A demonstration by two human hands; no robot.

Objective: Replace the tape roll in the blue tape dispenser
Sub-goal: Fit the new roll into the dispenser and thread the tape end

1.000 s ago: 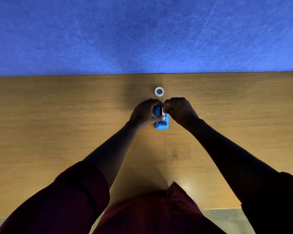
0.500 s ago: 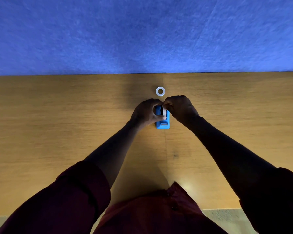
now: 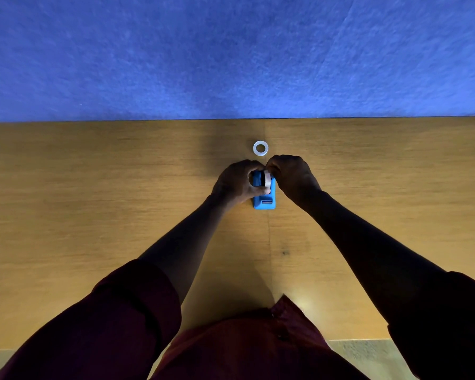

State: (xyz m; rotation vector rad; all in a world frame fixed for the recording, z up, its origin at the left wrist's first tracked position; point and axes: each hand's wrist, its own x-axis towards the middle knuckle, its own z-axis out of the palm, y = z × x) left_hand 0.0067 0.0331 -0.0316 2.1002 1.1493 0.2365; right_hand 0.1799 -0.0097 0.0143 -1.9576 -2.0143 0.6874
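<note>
The blue tape dispenser [image 3: 264,202] stands on the wooden table [image 3: 93,201], its cutter end toward me. My left hand [image 3: 237,182] wraps around its left side, thumb across the front. My right hand [image 3: 292,175] pinches a tape roll [image 3: 267,179] that sits on edge in the dispenser's well, tilted slightly to the right. A white ring-shaped tape roll [image 3: 260,148] lies flat on the table just beyond both hands, touched by neither.
A blue felt wall [image 3: 231,56] rises straight from the table's far edge. A seam [image 3: 269,242] runs down the tabletop under the dispenser toward me. My dark red sleeves and shirt fill the lower part of the view.
The roll between my right fingers shows more and leans further right in the well. Both hands stay at the dispenser; the white ring has not moved.
</note>
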